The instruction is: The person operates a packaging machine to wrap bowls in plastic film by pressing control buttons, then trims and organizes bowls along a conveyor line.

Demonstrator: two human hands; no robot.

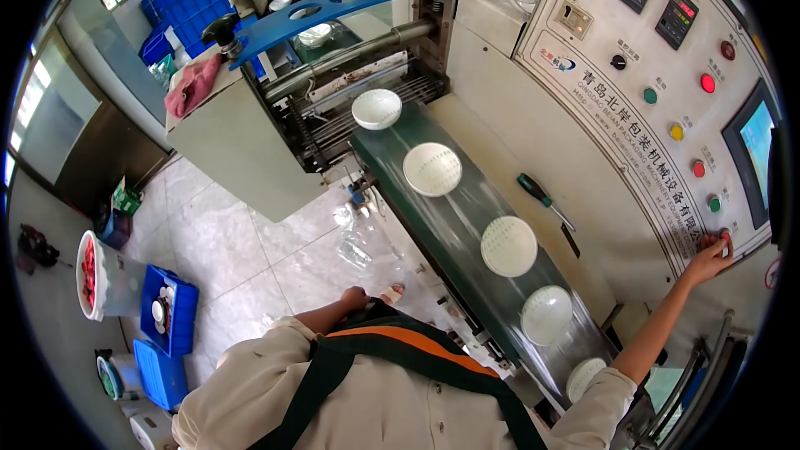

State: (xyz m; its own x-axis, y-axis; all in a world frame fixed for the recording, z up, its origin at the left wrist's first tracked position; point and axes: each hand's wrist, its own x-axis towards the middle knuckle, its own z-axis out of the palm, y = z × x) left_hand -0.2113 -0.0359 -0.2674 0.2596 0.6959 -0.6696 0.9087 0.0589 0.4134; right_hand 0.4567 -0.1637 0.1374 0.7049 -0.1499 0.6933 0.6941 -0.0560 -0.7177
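At the lower right of the control panel [546,46], my right hand [710,260] reaches out with its fingers closed around a red knob [724,236]. Down by my waist, my left hand [355,297] looks curled; what it holds, if anything, is hidden. Between me and the panel runs a green conveyor belt [479,200]. Several white bowls stand in a line on it: one bowl [377,108] by the machine's rollers, others [432,169] further down, and the nearest bowl [586,378] partly covered by my right sleeve.
A green-handled screwdriver [535,190] lies on the ledge behind the belt. A blue perforated guard [346,2] tops the machine, and a pink cloth [192,86] rests on its housing. Blue crates [169,310] and a white bucket [112,277] stand on the floor at left.
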